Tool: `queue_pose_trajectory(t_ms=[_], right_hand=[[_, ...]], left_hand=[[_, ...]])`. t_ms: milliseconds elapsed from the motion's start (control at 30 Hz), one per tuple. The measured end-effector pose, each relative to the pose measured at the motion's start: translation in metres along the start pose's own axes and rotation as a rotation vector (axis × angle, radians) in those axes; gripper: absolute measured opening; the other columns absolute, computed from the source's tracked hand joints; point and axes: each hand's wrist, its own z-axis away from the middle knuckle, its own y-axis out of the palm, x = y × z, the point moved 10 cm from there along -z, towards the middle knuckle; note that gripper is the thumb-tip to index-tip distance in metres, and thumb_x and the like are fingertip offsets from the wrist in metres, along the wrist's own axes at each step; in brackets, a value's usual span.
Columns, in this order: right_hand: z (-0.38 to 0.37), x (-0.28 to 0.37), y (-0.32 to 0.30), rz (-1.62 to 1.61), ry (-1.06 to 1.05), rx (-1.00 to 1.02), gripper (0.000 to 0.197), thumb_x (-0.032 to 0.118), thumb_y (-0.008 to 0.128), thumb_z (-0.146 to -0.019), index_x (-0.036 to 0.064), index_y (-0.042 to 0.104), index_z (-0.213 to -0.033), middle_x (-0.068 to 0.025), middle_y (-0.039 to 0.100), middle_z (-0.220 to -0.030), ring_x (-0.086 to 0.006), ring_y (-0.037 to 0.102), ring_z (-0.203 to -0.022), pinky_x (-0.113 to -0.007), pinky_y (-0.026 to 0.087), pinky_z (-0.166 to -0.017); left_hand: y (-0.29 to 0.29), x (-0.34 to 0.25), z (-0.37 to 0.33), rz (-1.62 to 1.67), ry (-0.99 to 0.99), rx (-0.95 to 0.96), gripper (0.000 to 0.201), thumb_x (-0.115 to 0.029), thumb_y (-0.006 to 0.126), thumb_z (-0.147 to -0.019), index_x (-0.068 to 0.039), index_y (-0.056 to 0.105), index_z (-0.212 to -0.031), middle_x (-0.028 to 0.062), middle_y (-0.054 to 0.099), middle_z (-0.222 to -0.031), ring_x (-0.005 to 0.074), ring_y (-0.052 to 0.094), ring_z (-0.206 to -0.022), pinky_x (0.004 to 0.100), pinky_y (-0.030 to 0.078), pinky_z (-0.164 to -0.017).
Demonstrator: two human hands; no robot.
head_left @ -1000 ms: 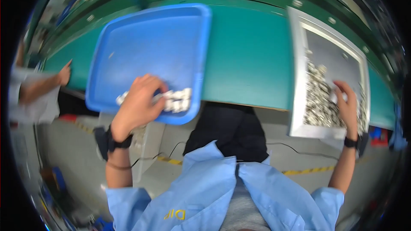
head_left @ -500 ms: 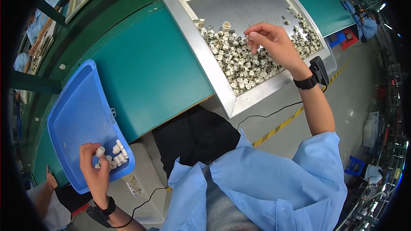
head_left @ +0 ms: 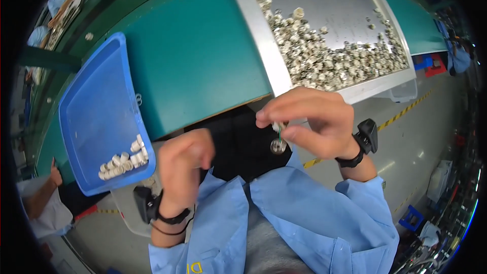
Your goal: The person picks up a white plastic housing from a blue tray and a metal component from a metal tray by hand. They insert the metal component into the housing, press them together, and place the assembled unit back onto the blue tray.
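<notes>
Head view: white part (head_left: 276, 126), round silvery piece (head_left: 278, 147).

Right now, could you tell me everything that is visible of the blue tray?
The blue tray is shallow, with rounded corners and a raised rim, and looks like plastic. It lies on the green table, its near end jutting past the front edge. Short white cylindrical parts cluster inside that end, and a pale speck lies on its floor. The left hand appears apart from it.
</notes>
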Motion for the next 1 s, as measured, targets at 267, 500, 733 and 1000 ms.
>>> queue_pose_trajectory(t_ms=[267, 500, 733, 1000], right_hand=[[0.022, -0.022, 0.032, -0.201, -0.097, -0.176, 0.027, -0.007, 0.070, -0.083, -0.0071, 0.064, -0.109, -0.0214, 0.067, -0.097, -0.0270, 0.068, -0.089, -0.037, 0.056, -0.080], [0.045, -0.038, 0.035, -0.354, -0.021, -0.300, 0.031, -0.010, 0.063, -0.087, -0.0098, 0.057, -0.116, -0.0269, 0.068, -0.101, -0.0308, 0.070, -0.095, -0.040, 0.058, -0.083], [0.041, -0.042, 0.052, -0.187, 0.096, -0.215, 0.027, -0.007, 0.056, -0.090, -0.0120, 0.056, -0.116, -0.0337, 0.068, -0.108, -0.0364, 0.071, -0.100, -0.042, 0.058, -0.084], [0.014, 0.013, 0.057, 0.465, -0.228, 0.077, 0.033, -0.001, 0.072, -0.075, -0.0002, 0.067, -0.107, -0.0214, 0.071, -0.100, -0.0330, 0.068, -0.074, -0.041, 0.054, -0.072]], left_hand=[[0.041, 0.013, -0.002, -0.018, -0.116, -0.199, 0.009, -0.005, 0.068, -0.092, 0.003, 0.065, -0.095, 0.0035, 0.059, -0.070, 0.0076, 0.049, -0.059, 0.0222, 0.036, -0.054], [0.044, -0.011, -0.006, -0.415, 0.383, -0.121, 0.030, 0.003, 0.079, -0.077, 0.003, 0.069, -0.105, 0.0058, 0.061, -0.066, 0.0124, 0.052, -0.054, 0.0240, 0.037, -0.054], [0.053, -0.037, 0.000, -0.886, 0.661, 0.015, 0.029, -0.002, 0.082, -0.068, 0.001, 0.072, -0.094, 0.0051, 0.062, -0.067, 0.0192, 0.054, -0.052, 0.0331, 0.038, -0.054], [0.039, -0.022, 0.010, -0.755, 0.607, -0.063, 0.021, -0.005, 0.079, -0.067, -0.002, 0.068, -0.084, 0.0031, 0.062, -0.069, 0.0195, 0.059, -0.060, 0.0328, 0.039, -0.058]])
